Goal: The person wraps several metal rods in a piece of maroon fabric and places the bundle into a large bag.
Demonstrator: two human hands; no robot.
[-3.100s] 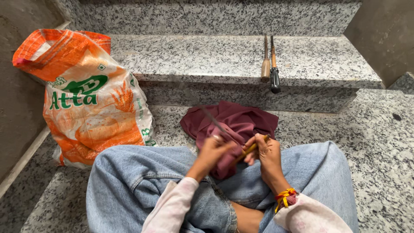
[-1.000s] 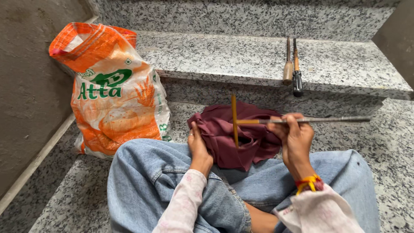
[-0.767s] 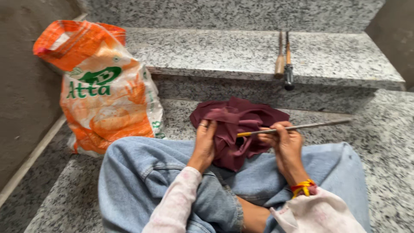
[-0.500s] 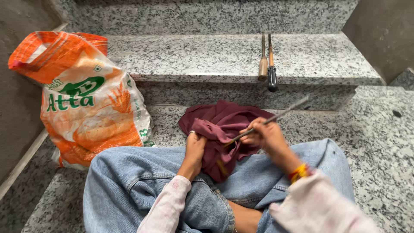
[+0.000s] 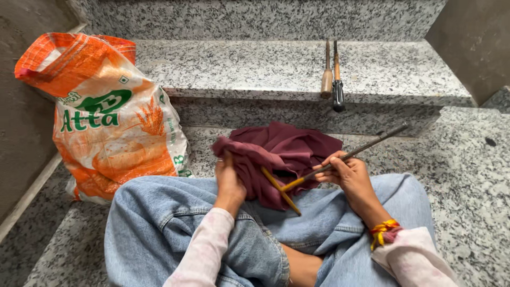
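I sit cross-legged in blue jeans on a granite step. My right hand [image 5: 344, 174] grips the grey metal shaft of a T-handled tool [image 5: 366, 146]; its yellow crossbar handle lies against a maroon cloth [image 5: 287, 149] and the shaft tip points up and to the right. My left hand [image 5: 228, 178] is closed on a bunched fold of that cloth at its left side. The cloth is spread over my lap and the step in front of me. A red and yellow thread band circles my right wrist.
An orange and white woven sack [image 5: 106, 117] leans against the wall at the left. Two long tools, one with a wooden handle [image 5: 326, 72] and one with a black handle [image 5: 337, 77], lie side by side on the upper granite step [image 5: 239, 69].
My right hand has turned the T-handled tool, bringing the yellow crossbar down onto the cloth with the shaft pointing up-right. My left hand has gathered and lifted the cloth's left fold.
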